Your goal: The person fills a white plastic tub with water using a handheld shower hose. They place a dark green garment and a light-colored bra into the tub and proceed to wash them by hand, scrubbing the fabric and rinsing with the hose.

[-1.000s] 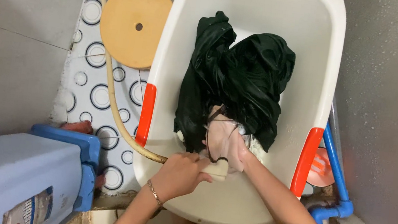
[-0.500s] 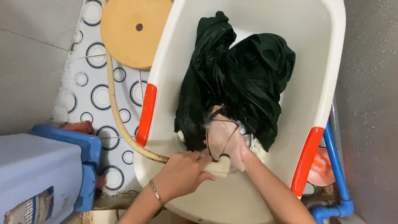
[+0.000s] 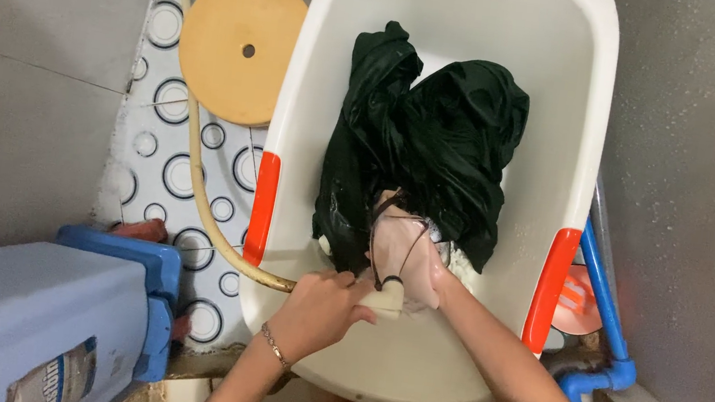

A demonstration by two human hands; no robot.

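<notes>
A: Two hands were at work at the near end of the white tub (image 3: pixel 293 130). What did each have?

B: The left hand (image 3: pixel 321 310), at about seven o'clock from the tub's middle, was closed round the end of the tan hose (image 3: pixel 197 172), fingers pressed together on the pale nozzle (image 3: pixel 388 298). The right hand (image 3: pixel 434 279) was pinching a small pale garment (image 3: pixel 398 242) just beside the nozzle.

A: And how would that step go well?

B: I judged it best to keep the nozzle low and aimed into the cloth, so water stayed inside the tub, and to spread the pale piece flat across the palm.

A: Farther out?

B: The dark green cloth (image 3: pixel 438 138) lay heaped at the tub's centre, touching the pale garment; it should have been kept clear of the stream. Beyond, at ten o'clock, a round tan lid (image 3: pixel 240 46) sat on the patterned floor (image 3: pixel 155 149). A blue container (image 3: pixel 15 323) stood at eight o'clock.
</notes>
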